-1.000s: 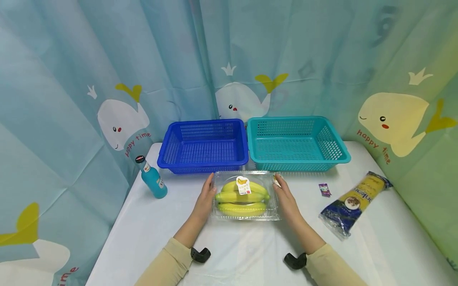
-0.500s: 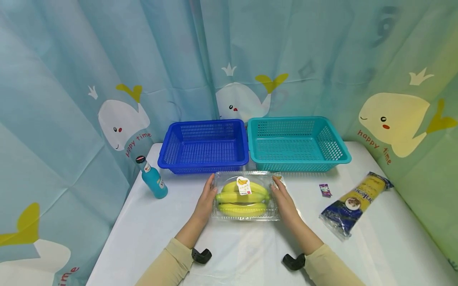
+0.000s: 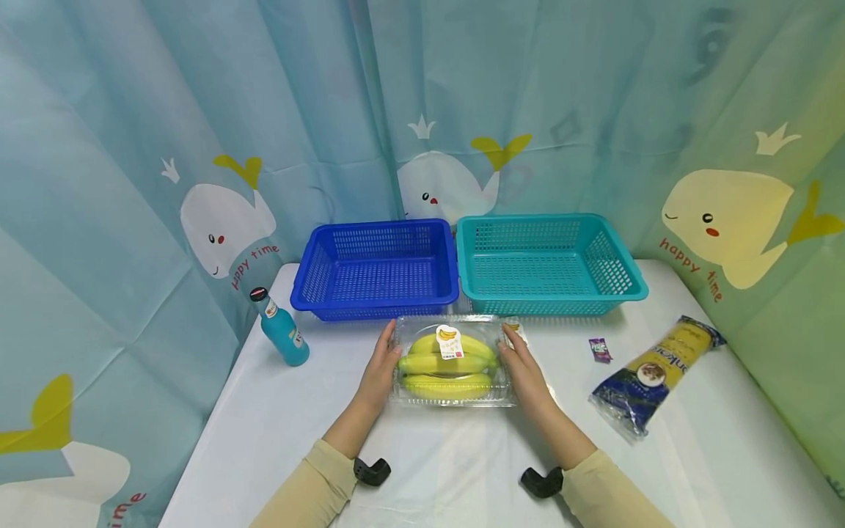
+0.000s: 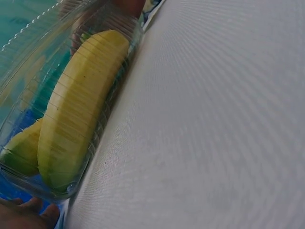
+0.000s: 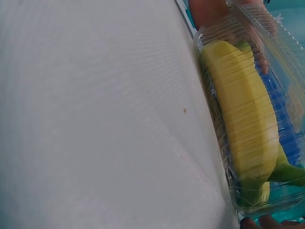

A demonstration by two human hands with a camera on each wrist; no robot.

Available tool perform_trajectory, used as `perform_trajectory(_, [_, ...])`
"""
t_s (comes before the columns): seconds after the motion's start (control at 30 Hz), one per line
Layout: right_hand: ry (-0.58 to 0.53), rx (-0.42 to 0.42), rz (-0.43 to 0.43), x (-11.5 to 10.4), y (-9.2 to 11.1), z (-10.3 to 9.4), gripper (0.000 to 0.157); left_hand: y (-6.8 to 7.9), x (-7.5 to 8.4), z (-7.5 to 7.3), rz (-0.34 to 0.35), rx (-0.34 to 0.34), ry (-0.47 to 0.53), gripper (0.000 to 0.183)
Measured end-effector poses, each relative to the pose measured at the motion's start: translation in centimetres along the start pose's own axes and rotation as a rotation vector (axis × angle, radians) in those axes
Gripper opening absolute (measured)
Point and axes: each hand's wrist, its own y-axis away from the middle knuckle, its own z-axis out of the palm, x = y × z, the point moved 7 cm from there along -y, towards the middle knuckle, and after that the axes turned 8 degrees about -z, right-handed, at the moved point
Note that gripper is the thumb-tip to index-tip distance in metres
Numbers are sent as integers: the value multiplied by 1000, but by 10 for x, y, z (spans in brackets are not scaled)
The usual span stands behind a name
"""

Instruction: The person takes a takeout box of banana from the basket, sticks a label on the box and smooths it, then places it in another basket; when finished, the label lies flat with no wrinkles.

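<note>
Ripe yellow bananas with green ends lie inside a clear plastic box (image 3: 455, 402), which sits on the white table. A white sticker (image 3: 450, 342) with a banana picture is on its lid. My left hand (image 3: 379, 370) touches the box's left end, its fingers fairly straight. Against the right end rests my right hand (image 3: 528, 374), also with fairly straight fingers. A white printed flat piece (image 3: 517, 328) shows beside the right hand, mostly hidden by it. In the left wrist view, my left fingertips (image 4: 31, 212) lie beside the box's near end.
Behind the box stand a blue basket (image 3: 372, 302) and a teal basket (image 3: 554, 301), side by side. A turquoise bottle (image 3: 285, 334) stands at the left. On the right are a small purple packet (image 3: 599, 350) and a yellow and blue bag (image 3: 653, 378).
My right hand has shifted slightly left along the box's end, and more of the white printed piece shows beside it. The box and left hand have barely moved.
</note>
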Motion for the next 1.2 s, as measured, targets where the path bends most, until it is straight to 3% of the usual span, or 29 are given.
perform_trajectory(0.27, [2, 29, -12, 19, -4, -6, 56, 3, 4, 4, -15, 9, 29, 56])
perform_trajectory(0.43, [-21, 45, -55, 12, 1, -13, 56, 8, 11, 8, 26, 16, 55, 56])
perform_trajectory(0.8, [-21, 54, -166, -38, 11, -44, 56, 25, 72, 20, 177, 2, 23, 56])
perform_trajectory(0.93, [19, 90, -210, -59, 5, -60, 55, 17, 98, 23, 185, 11, 15, 53])
perform_trajectory(1.2, [-1, 163, -265, -88, -21, -88, 54, -19, 138, 32, 217, 30, 20, 49])
